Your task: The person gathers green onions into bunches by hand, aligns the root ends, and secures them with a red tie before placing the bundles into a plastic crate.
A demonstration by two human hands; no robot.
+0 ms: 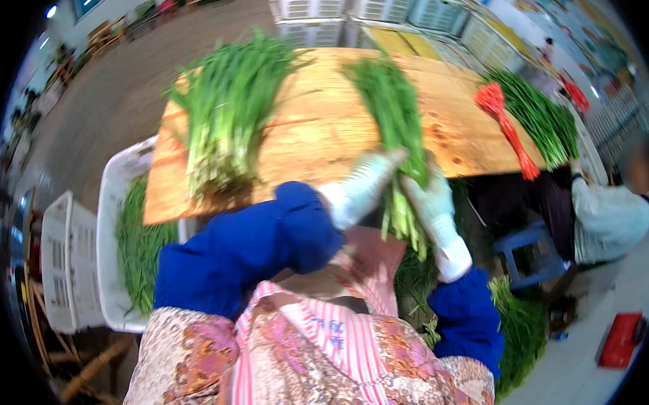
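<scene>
A bunch of green chives [396, 108] lies toward the near edge of the wooden board [321, 123], its pale stem ends hanging over that edge. My right hand [434, 204], in a light glove, is closed around the stems from the right. From the left, my left hand [365, 182], gloved too and blurred, grips the same bunch with its fingers against the stems. A larger pile of chives [234, 112] rests on the board's left part, white ends toward me. On the right side lies a bundle of red ties [503, 127].
White crates [311, 6] stand beyond the board. Left of me, a white tub [110, 215] holds more greens. At right are a seated co-worker [606, 215] beside another chive bunch [535, 114], a blue stool [529, 247] and a red case [621, 340] on the floor.
</scene>
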